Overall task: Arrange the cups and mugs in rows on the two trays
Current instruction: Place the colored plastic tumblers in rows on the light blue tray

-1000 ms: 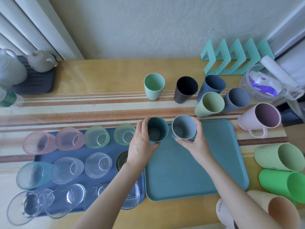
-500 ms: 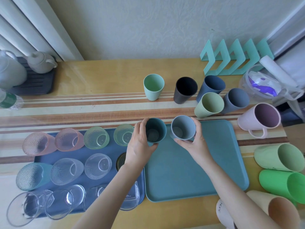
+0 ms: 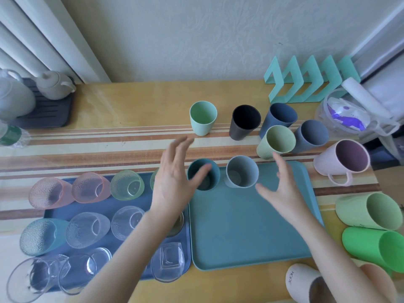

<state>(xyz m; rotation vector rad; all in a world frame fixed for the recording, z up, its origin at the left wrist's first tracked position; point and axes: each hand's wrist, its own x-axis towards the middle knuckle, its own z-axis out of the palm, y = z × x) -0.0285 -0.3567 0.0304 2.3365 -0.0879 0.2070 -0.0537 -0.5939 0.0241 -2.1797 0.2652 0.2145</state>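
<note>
the dark teal cup (image 3: 204, 174) and the grey-blue cup (image 3: 241, 171) stand upright, mouths up, side by side in the far left corner of the teal tray (image 3: 247, 232). a narrow gap separates them. the rest of this tray is bare.

the left hand (image 3: 175, 178) is wide open with fingers spread and holds nothing. it hovers at the dark teal cup, with the thumb across the rim in view. motion blur hides whether it makes contact. the right hand (image 3: 284, 191) is also open and empty, just right of the grey-blue cup.

judged step: extend the far row rightward.

1. select the nearest loose cup. the pale green cup (image 3: 276, 142) stands just beyond the tray's far edge.
2. grip it around the wall, not the rim.
3. lift it clear of the slate cup (image 3: 310, 135) and navy cup (image 3: 278, 119), which crowd it.
4. set it down just beside the grey-blue cup, matching the existing gap and the line of the far edge.

the mint cup (image 3: 203, 118), black cup (image 3: 244, 122) and pink mug (image 3: 343, 160) wait on the worktop (image 3: 131, 101). the blue tray (image 3: 102, 207) at left carries rows of glasses.
</note>
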